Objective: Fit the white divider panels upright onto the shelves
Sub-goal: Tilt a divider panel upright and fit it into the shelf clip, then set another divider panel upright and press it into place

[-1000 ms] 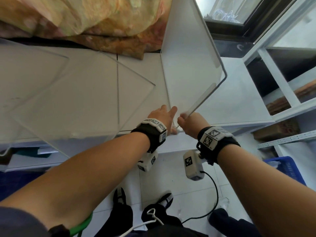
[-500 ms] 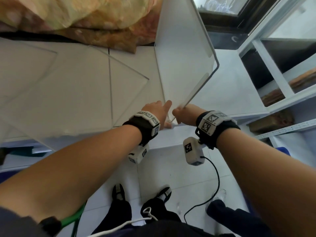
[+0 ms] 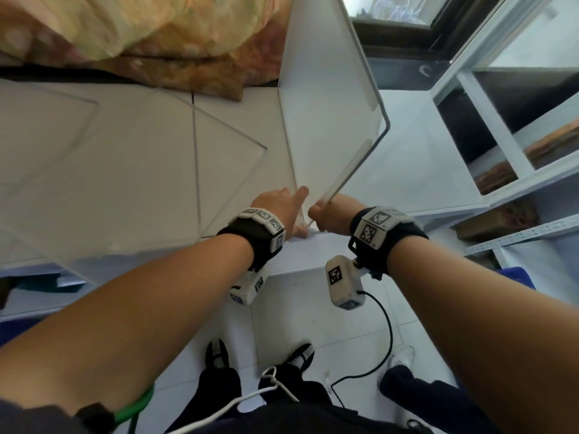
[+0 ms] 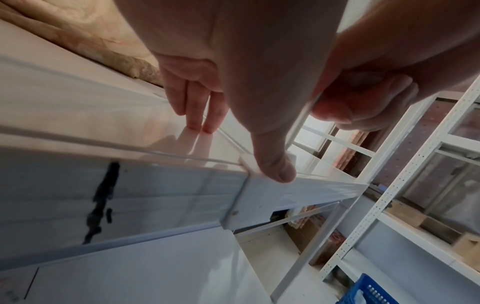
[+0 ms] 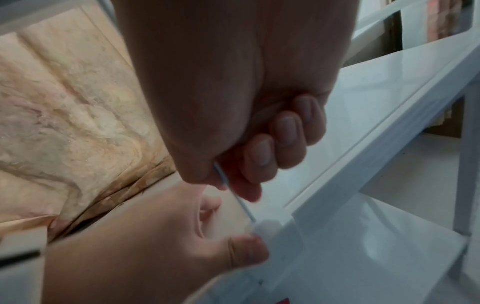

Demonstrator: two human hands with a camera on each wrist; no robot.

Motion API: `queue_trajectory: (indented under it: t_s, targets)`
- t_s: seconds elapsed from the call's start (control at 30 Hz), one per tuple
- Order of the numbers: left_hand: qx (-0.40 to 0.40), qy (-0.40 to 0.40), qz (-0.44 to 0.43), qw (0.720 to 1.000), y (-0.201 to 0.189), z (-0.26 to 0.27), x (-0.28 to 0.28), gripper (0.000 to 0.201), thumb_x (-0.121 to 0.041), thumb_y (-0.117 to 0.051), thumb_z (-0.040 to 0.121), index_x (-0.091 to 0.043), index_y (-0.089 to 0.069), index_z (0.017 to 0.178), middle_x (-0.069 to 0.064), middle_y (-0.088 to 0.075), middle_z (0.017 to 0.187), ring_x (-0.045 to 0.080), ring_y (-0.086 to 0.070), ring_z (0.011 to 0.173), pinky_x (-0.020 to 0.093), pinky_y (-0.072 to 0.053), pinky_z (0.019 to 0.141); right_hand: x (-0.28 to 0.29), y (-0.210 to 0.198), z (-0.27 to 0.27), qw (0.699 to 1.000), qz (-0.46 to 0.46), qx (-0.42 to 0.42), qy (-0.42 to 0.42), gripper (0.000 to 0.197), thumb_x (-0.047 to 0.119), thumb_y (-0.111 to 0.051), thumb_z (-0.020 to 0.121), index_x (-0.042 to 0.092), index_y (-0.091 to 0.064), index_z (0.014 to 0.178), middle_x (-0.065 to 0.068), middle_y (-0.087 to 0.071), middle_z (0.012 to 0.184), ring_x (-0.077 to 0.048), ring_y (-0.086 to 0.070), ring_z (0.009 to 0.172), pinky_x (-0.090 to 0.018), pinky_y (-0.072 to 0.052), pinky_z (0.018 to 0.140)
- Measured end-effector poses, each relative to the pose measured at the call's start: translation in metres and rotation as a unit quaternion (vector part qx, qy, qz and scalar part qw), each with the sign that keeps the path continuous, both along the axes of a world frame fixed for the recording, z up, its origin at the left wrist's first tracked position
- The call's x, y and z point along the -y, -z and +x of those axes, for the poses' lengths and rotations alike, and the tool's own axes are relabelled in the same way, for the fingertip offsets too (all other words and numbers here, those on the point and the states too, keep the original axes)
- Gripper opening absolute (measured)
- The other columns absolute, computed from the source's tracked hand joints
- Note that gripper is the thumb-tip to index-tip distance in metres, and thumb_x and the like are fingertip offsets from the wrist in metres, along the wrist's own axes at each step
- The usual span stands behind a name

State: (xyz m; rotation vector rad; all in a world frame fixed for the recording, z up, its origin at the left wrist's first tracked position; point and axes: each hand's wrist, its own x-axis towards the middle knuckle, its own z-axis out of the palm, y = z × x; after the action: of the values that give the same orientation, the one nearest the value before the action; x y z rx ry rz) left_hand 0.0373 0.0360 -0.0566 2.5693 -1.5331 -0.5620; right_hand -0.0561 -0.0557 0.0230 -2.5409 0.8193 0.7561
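A white divider panel (image 3: 326,104) stands upright on the top shelf (image 3: 423,158), running from its back to the front edge. My right hand (image 3: 332,211) grips the panel's thin front edge (image 5: 221,174) low down, with the fingers (image 5: 262,152) curled round it. My left hand (image 3: 283,208) is just left of that corner. Its fingers (image 4: 202,115) lie straight on the shelf top and its thumb (image 4: 275,166) presses a small white clip (image 4: 246,185) on the shelf's front lip. The panel's bottom corner meets that clip (image 5: 270,226).
Two more pale, see-through panels (image 3: 131,170) stand to the left over the same shelf. A floral cloth bundle (image 3: 141,32) lies at the back. White shelving (image 3: 501,126) rises to the right, with a blue basket (image 3: 517,277) on the floor below. A black cable (image 3: 387,333) hangs by my feet.
Both hands stay at the panel's lower front corner and the panel stays upright. Only the head view has shifted slightly.
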Motion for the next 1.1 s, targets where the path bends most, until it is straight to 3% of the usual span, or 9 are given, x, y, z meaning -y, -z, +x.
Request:
queue_trajectory:
  t_s: [0.07, 0.17, 0.23, 0.33, 0.5, 0.6, 0.87, 1.1]
  targets:
    - [-0.016, -0.003, -0.002, 1.000, -0.001, 0.000, -0.002, 0.078, -0.062, -0.073, 0.070, -0.026, -0.030, 0.125, 0.007, -0.057, 0.107, 0.029, -0.059, 0.091, 0.040, -0.049, 0.075, -0.006, 0.004, -0.003, 0.999, 0.006, 0.026, 0.026, 0.027, 0.021, -0.043, 0.094, 0.005, -0.064, 0.090, -0.014, -0.067, 0.095, -0.024, -0.056, 0.080, -0.029, -0.044, 0.072]
    - [-0.028, 0.003, -0.019, 0.999, -0.001, 0.004, -0.010, 0.081, -0.049, -0.077, 0.072, -0.019, -0.035, 0.134, 0.010, -0.055, 0.121, 0.031, -0.057, 0.104, 0.041, -0.047, 0.086, -0.006, -0.003, -0.012, 0.995, 0.063, 0.046, 0.062, 0.022, 0.023, -0.051, 0.089, 0.013, -0.061, 0.072, -0.003, -0.061, 0.067, -0.018, -0.054, 0.059, -0.023, -0.039, 0.054]
    - [-0.014, 0.013, -0.029, 0.999, 0.002, 0.010, -0.021, 0.080, -0.045, -0.076, 0.075, -0.016, -0.036, 0.138, 0.011, -0.050, 0.130, 0.030, -0.052, 0.114, 0.041, -0.043, 0.094, 0.000, -0.009, -0.022, 0.992, 0.102, 0.035, 0.067, 0.015, 0.021, -0.056, 0.088, 0.014, -0.062, 0.076, 0.000, -0.054, 0.059, -0.014, -0.047, 0.048, -0.020, -0.036, 0.044]
    - [0.000, 0.004, -0.013, 1.000, 0.002, 0.020, -0.039, 0.079, -0.042, -0.072, 0.078, -0.016, -0.035, 0.142, 0.009, -0.046, 0.137, 0.028, -0.045, 0.123, 0.041, -0.038, 0.103, 0.008, -0.009, -0.030, 0.986, 0.145, 0.014, 0.085, 0.011, 0.018, -0.057, 0.088, 0.013, -0.063, 0.081, -0.002, -0.053, 0.060, -0.015, -0.044, 0.045, -0.018, -0.033, 0.038]
    - [-0.028, -0.074, 0.008, 0.997, -0.015, 0.024, -0.059, 0.070, -0.030, -0.068, 0.082, -0.017, -0.037, 0.142, 0.007, -0.045, 0.141, 0.027, -0.045, 0.126, 0.038, -0.038, 0.105, -0.015, 0.018, -0.019, 0.961, 0.250, -0.115, 0.032, 0.016, 0.020, -0.052, 0.091, 0.014, -0.067, 0.096, -0.003, -0.059, 0.069, -0.017, -0.052, 0.052, -0.021, -0.036, 0.043]
    - [-0.025, -0.143, 0.032, 0.989, -0.023, 0.022, -0.079, 0.062, -0.028, -0.066, 0.083, -0.016, -0.041, 0.139, 0.008, -0.048, 0.138, 0.028, -0.047, 0.122, 0.037, -0.039, 0.101, -0.029, 0.030, -0.004, 0.956, 0.282, -0.081, 0.003, 0.018, 0.023, -0.052, 0.092, 0.015, -0.065, 0.101, -0.003, -0.061, 0.073, -0.017, -0.055, 0.057, -0.022, -0.036, 0.045]
    - [-0.021, -0.258, 0.075, 0.963, -0.023, 0.007, -0.128, 0.058, -0.041, -0.061, 0.085, -0.023, -0.042, 0.136, 0.004, -0.047, 0.138, 0.028, -0.051, 0.119, 0.041, -0.044, 0.096, -0.045, 0.032, 0.003, 0.947, 0.319, 0.022, -0.022, 0.017, 0.020, -0.050, 0.089, 0.018, -0.066, 0.085, -0.003, -0.059, 0.068, -0.019, -0.054, 0.058, -0.023, -0.038, 0.049]
    - [0.032, -0.268, 0.146, 0.952, -0.028, 0.007, -0.151, 0.053, -0.046, -0.058, 0.084, -0.024, -0.044, 0.130, 0.006, -0.045, 0.131, 0.031, -0.046, 0.114, 0.042, -0.043, 0.091, -0.052, 0.017, 0.020, 0.936, 0.345, 0.063, 0.013, 0.024, 0.009, -0.043, 0.090, 0.011, -0.067, 0.090, -0.006, -0.059, 0.068, -0.018, -0.052, 0.050, -0.020, -0.040, 0.043]
